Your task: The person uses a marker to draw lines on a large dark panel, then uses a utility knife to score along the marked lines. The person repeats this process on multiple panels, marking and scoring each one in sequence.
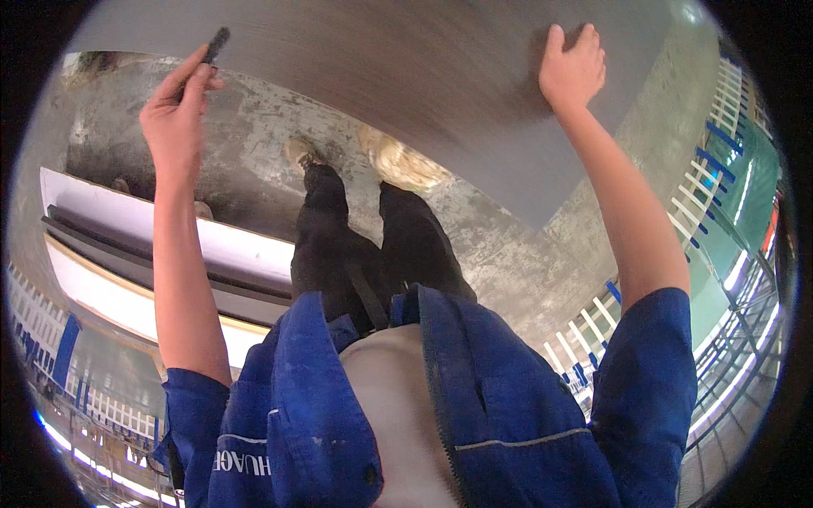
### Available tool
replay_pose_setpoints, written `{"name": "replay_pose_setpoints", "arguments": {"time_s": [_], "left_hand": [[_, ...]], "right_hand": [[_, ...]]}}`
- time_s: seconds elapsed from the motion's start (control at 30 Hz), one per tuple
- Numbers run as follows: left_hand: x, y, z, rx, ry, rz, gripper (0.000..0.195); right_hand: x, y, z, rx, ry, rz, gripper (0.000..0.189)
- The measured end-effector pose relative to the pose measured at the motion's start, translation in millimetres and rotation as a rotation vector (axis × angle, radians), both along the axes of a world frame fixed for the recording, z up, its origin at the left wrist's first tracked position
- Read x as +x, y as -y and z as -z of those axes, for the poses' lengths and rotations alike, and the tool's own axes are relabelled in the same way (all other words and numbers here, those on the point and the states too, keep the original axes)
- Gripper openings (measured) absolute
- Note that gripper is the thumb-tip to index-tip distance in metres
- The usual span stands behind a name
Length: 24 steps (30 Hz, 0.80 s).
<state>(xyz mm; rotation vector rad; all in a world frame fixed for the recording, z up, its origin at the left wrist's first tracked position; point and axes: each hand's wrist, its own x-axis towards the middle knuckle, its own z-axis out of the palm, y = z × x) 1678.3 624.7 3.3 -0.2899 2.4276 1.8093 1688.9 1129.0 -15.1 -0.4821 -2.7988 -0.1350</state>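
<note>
My left hand [181, 105] pinches a short, dark, narrow object [218, 46] between thumb and fingers. Its exact kind is hard to tell. It is held up by the left part of a large grey panel [406, 82] with a streaked, slightly shiny surface. My right hand [575, 70] is over the right part of that panel and seems to rest on it, thumb apart from the fingers. Nothing shows in this hand, though its palm side is hidden.
Below the panel lies a worn, stained concrete floor [495, 260], where my shoe [302, 152] stands. Crumpled yellowish plastic film [403, 159] lies by the panel's edge. White boards with dark bars [101, 235] lie to the left. Racks with white and blue slats [692, 190] stand at the right.
</note>
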Motion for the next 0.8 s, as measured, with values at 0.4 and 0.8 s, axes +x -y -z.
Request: {"name": "replay_pose_setpoints", "arguments": {"time_s": [0.4, 0.8], "left_hand": [[99, -120, -6, 0.037, 0.087, 0.074, 0.028], [207, -251, -10, 0.073, 0.043, 0.104, 0.028]], "right_hand": [[-5, 27, -15, -0.118, 0.018, 0.173, 0.076], [-1, 30, -22, -0.223, -0.067, 0.124, 0.077]]}}
